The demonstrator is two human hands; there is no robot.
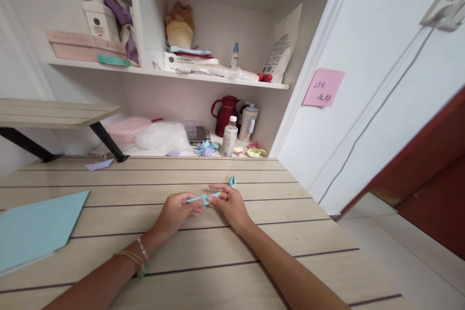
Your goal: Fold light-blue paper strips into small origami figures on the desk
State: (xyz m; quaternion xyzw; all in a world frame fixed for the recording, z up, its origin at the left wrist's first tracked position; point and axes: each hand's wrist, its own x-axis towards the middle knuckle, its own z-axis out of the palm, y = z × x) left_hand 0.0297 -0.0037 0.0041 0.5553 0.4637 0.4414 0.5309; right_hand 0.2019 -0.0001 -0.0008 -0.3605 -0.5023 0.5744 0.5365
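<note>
A small folded light-blue paper piece (208,196) is held between both hands just above the wooden table (181,252). My left hand (177,210) pinches its left end, fingers closed. My right hand (228,202) grips its right end, where a pointed tip of paper (231,181) sticks up past the fingers. Thin bracelets circle my left wrist (138,254).
A light-blue paper stack (34,227) lies at the table's left edge, a lilac scrap (99,164) further back. Behind stand a bottle (229,136), red jug (225,112), cup (249,122) and several folded paper bits (205,147). A white door with a pink note (323,87) closes the right.
</note>
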